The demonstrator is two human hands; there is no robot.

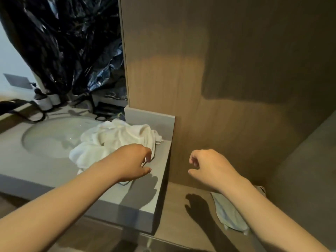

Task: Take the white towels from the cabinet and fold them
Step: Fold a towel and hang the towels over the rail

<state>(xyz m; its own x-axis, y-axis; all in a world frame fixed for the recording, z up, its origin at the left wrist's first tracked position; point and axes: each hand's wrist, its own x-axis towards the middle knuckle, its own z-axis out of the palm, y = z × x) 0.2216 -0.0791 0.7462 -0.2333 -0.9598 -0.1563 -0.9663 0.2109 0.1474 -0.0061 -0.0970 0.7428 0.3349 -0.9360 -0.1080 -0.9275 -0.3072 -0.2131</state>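
A crumpled heap of white towels (116, 140) lies on the grey counter (143, 193), partly hanging over the sink's edge. My left hand (132, 162) hovers over the heap's near right corner. Its fingers are half curled and its thumb is apart from them. The fingertips touch a hanging towel edge without closing on it. My right hand (211, 170) hangs in the air to the right of the counter, inside the wooden cabinet (227, 88). It is loosely curled and holds nothing. A pale towel (229, 213) lies on the cabinet shelf below my right forearm.
An oval sink (54, 137) is set in the counter to the left. Black plastic sheeting (69, 42) hangs behind it, above white cups (45, 101) and a dark cable. A low grey upstand (149, 117) separates the counter from the cabinet.
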